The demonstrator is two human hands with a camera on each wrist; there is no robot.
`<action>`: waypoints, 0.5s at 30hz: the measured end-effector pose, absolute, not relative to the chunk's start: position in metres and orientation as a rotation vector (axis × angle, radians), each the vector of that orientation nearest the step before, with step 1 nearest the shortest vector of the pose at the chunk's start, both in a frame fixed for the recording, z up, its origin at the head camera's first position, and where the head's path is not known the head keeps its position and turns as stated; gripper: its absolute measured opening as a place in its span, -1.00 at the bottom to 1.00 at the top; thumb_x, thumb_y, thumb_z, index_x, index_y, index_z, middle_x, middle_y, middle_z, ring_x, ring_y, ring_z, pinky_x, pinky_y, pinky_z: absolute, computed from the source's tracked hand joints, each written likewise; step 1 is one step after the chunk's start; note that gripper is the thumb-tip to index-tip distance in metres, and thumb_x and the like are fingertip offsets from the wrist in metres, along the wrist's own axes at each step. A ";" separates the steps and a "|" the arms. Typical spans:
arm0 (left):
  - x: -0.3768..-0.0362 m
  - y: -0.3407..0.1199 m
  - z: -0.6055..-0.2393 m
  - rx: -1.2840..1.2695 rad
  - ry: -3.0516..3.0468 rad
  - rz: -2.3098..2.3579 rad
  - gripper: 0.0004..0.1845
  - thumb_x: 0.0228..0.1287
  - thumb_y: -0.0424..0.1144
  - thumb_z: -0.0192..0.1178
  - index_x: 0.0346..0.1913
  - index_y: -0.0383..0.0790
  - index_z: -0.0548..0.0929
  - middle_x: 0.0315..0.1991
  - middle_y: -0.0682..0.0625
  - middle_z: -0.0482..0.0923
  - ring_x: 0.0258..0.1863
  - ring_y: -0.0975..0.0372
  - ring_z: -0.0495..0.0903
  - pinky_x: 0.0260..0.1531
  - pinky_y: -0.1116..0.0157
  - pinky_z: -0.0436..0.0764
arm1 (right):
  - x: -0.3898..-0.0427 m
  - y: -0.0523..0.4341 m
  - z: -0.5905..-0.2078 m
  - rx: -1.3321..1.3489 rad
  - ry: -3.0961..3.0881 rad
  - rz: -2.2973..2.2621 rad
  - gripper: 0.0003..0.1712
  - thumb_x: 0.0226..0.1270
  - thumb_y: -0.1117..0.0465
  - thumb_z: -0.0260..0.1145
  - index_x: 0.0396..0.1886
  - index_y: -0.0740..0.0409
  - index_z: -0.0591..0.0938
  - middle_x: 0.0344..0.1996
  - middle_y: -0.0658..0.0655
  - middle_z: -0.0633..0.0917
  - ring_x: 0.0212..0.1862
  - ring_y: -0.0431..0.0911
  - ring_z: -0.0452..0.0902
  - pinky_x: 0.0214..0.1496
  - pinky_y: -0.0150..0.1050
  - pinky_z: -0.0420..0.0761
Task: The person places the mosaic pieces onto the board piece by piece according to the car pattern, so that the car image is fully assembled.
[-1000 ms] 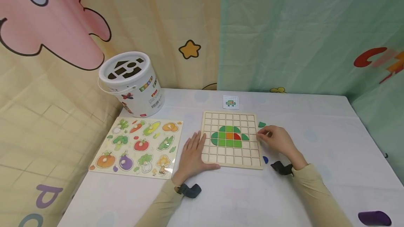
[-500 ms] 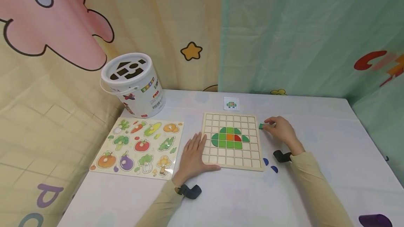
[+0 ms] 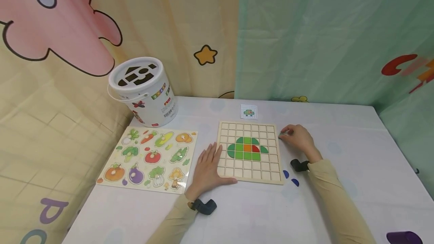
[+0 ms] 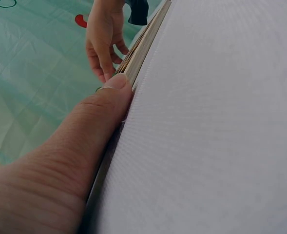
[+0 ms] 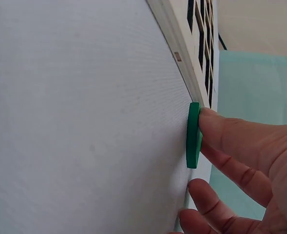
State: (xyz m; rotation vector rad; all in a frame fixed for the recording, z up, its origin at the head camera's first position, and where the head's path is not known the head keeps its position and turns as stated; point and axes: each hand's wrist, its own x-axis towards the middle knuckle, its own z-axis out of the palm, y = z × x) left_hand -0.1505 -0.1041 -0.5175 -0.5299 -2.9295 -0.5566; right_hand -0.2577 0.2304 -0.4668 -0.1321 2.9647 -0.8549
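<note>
My left hand (image 3: 207, 166) rests along the left side of a wooden grid board (image 3: 234, 172), fingers straight and thumb on its front edge. Set in the board's middle is a shape of green tiles (image 3: 239, 155) with an orange square (image 3: 248, 148) and a red piece (image 3: 255, 148). Just off the board's right edge, my right hand (image 3: 298, 140) pinches a flat green piece (image 5: 193, 136) between thumb and finger; the right wrist view shows it standing on edge beside the board's side. Two blue half-round pieces (image 3: 286, 174) lie on the table near the board's front right corner.
Behind the board lies a small printed card (image 3: 249, 112). On the left are a vegetable puzzle board (image 3: 142, 157) and a white bucket (image 3: 152, 104) with a cut-out lid. A purple object (image 3: 403, 237) sits at the front right.
My right hand has moved back from the board's right edge and picked up the green piece that lay there, tilting it. A second blue piece has come into view. My left hand stays put.
</note>
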 end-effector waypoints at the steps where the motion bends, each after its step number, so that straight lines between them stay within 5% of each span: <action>1: -0.150 -0.104 -0.517 -0.529 -2.931 -0.558 0.31 -0.24 0.54 0.21 0.49 -0.24 0.04 0.49 -0.15 -0.08 0.46 0.05 -0.18 0.39 0.13 -0.19 | -0.258 0.230 -0.466 -0.125 2.959 -0.859 -0.72 0.25 0.15 0.32 -0.18 0.29 0.64 -0.24 0.36 0.59 -0.20 0.18 0.47 -0.21 0.06 0.47; 15: -0.150 -0.104 -0.518 -0.534 -2.906 -0.551 0.32 -0.25 0.56 0.19 0.48 -0.25 0.07 0.48 -0.17 -0.05 0.45 0.03 -0.14 0.39 0.10 -0.14 | -0.256 0.236 -0.464 -0.090 2.795 -0.923 -0.75 0.24 0.16 0.33 -0.22 0.26 0.61 -0.26 0.28 0.54 -0.24 0.12 0.40 -0.25 -0.05 0.43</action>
